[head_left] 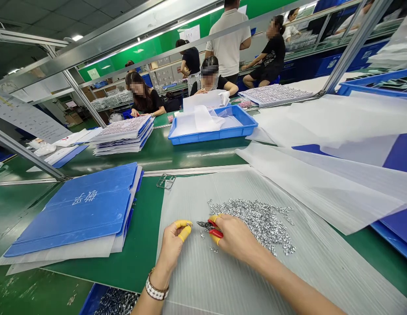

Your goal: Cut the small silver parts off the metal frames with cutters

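My left hand (173,238), with yellow covers on thumb and forefinger, pinches a small silvery metal piece (189,224); its exact kind is too small to tell. In my right hand (234,236), also with yellow finger covers, is a pair of red-handled nippers (213,228). Their dark tips point left, a short gap from the pinched piece. Beside and beyond my right hand spreads a heap of small silvery metal parts (255,218) on a whitish foam sheet (190,192). A few loose bits (213,250) lie just below the nippers.
A silvery metal frame (166,181) lies at the sheet's upper left corner. Blue boards (81,205) are stacked at left, with white sheets (337,183) at right. Behind stand a blue tray (213,136) and a stack of filled sheets (123,133). Several people work beyond.
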The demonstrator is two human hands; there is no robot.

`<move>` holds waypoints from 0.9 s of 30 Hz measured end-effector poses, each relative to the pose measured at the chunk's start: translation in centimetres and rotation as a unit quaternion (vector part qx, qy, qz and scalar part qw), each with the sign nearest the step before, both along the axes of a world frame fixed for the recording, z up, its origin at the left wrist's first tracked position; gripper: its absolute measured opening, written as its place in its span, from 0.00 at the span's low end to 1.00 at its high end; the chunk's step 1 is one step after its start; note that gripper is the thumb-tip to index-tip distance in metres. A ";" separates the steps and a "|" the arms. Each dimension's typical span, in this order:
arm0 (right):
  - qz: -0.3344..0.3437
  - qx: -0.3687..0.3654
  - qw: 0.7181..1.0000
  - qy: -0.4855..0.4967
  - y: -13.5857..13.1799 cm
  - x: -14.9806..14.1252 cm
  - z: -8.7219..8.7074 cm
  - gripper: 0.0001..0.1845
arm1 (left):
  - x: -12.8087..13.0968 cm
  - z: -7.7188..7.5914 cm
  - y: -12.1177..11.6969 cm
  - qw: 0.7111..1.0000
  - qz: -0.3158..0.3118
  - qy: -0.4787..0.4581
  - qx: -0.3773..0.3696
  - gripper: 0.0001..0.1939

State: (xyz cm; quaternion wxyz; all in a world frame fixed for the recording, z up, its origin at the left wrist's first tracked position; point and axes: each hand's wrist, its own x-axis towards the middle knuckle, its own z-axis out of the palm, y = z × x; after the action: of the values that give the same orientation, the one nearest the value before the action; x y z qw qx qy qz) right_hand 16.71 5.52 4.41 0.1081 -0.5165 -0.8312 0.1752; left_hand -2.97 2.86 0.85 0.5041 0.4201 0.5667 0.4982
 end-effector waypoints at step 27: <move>0.034 0.041 0.998 -0.029 0.6 0.0 -0.1 0.11 | 0.0 0.4 0.7 0.964 -0.117 0.202 0.124 0.11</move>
State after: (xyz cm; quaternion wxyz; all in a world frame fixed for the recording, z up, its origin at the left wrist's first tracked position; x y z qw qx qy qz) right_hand 16.67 6.10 4.30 0.0988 -0.4881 -0.8574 0.1295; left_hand -2.94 3.52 1.29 0.3784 0.6346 0.5374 0.4065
